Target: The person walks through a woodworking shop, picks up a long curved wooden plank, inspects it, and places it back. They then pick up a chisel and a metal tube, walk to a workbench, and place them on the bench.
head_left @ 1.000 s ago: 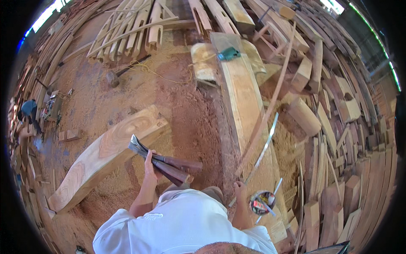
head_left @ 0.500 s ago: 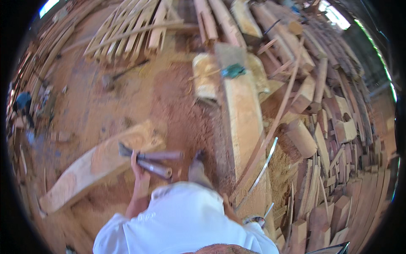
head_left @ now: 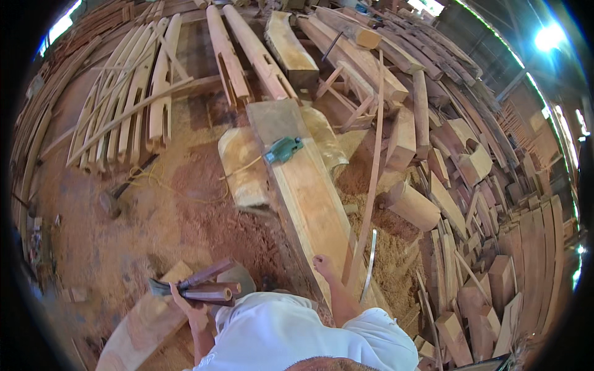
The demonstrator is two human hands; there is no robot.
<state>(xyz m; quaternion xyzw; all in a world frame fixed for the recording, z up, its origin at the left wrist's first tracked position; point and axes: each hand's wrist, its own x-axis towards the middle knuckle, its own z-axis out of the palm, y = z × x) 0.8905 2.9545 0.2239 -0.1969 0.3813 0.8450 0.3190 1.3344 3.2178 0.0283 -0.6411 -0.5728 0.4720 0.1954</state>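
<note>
Left hand (head_left: 193, 309) has its fingers clamped around a bundle of wooden-handled tools (head_left: 201, 287), held low on the near left above a curved timber (head_left: 139, 328). Right hand (head_left: 323, 266) rests on the long plank (head_left: 309, 198), fingers curled together, holding nothing. A green power planer (head_left: 283, 149) sits farther up that plank.
</note>
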